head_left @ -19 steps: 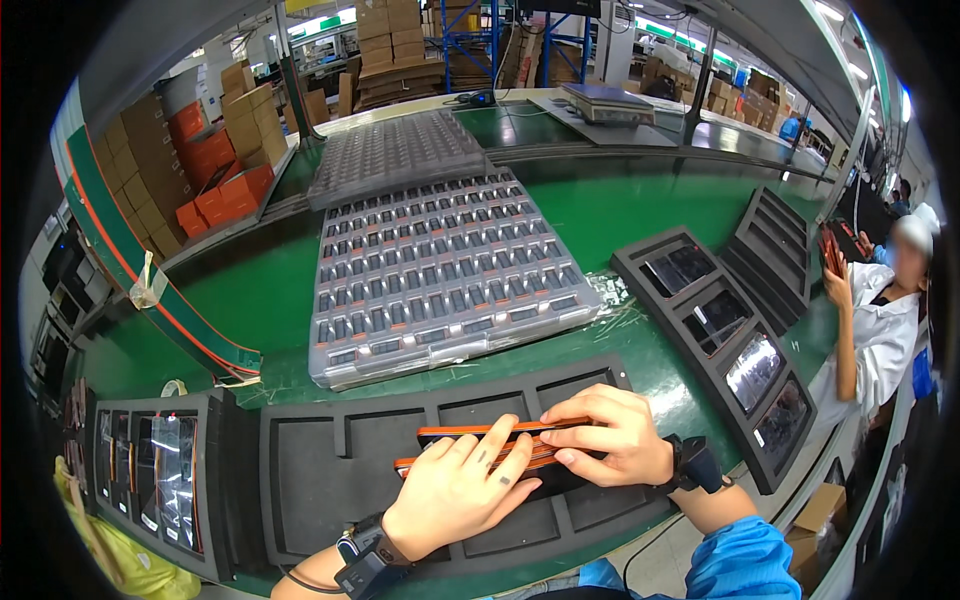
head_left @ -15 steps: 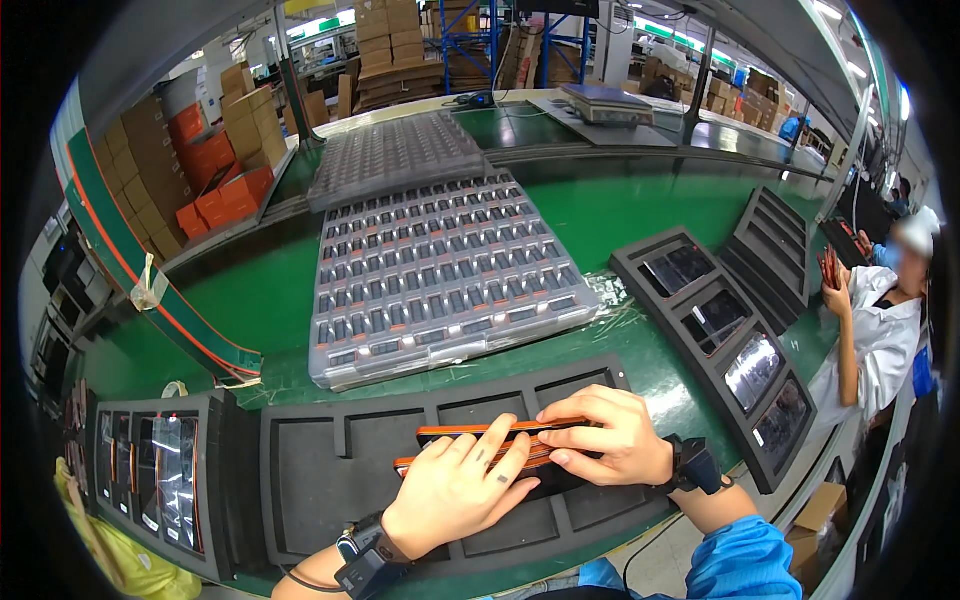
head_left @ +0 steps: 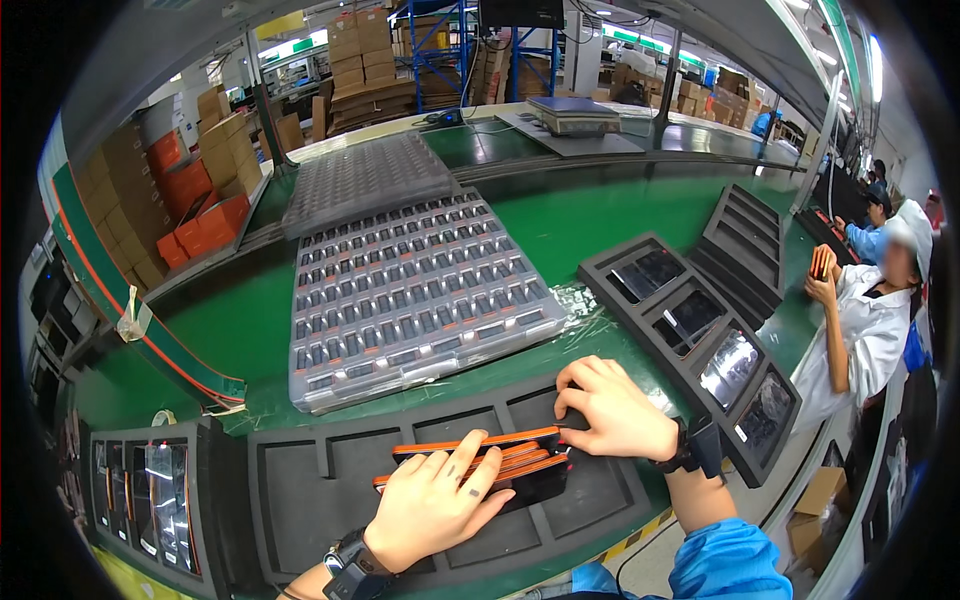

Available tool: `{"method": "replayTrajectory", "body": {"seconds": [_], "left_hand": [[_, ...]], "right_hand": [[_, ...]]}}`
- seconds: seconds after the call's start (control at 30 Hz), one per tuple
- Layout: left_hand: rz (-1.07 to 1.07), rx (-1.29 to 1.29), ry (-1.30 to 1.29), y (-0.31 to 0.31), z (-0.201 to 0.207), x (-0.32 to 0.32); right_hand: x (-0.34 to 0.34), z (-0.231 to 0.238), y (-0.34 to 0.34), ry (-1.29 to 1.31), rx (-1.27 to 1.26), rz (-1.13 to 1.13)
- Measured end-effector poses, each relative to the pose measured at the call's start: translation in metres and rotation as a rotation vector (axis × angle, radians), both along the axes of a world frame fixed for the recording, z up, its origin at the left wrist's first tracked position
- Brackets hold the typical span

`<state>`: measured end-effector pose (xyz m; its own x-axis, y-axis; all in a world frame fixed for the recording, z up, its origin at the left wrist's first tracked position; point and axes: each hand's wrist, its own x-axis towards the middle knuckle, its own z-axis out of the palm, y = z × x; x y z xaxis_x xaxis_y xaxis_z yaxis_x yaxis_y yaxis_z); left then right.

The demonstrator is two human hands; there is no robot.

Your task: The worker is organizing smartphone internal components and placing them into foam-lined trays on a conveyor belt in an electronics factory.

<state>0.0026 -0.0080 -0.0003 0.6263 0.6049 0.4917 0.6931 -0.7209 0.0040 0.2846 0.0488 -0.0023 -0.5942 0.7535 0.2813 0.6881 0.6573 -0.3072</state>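
Observation:
My left hand (head_left: pixel 430 507) lies over several slim black phone-like devices with orange edges (head_left: pixel 528 460), its fingers wrapped across their left part. The devices stand on edge, side by side, over the compartments of a black foam tray (head_left: pixel 300 490). At their right end is my right hand (head_left: pixel 618 418), its thumb and curled fingers pressed together at the corner of the farthest device. Whether those fingertips hold a small part is hidden. Both wrists wear dark strapped units.
Beyond the tray sits a clear plastic tray (head_left: pixel 425 362) full of small dark parts. At right, another foam tray (head_left: pixel 690 365) holds dark-screened devices; one more (head_left: pixel 150 430) stands at left. A co-worker in white (head_left: pixel 865 330) holds orange-edged devices at far right.
My right hand has drawn back from across the devices to their right end, its fingers curling in. My left hand keeps its hold. The whole view has shifted slightly.

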Motion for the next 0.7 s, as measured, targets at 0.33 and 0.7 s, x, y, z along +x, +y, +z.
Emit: {"method": "replayTrajectory", "body": {"seconds": [0.33,0.7], "left_hand": [[-0.025,-0.026,0.009,0.0013,0.0,0.001],[-0.023,-0.026,0.01,0.002,-0.0018,0.0007]], "right_hand": [[0.0007,-0.0051,-0.0041,-0.025,-0.018,-0.019],[0.0071,-0.006,-0.0094,-0.127,-0.055,0.035]]}}
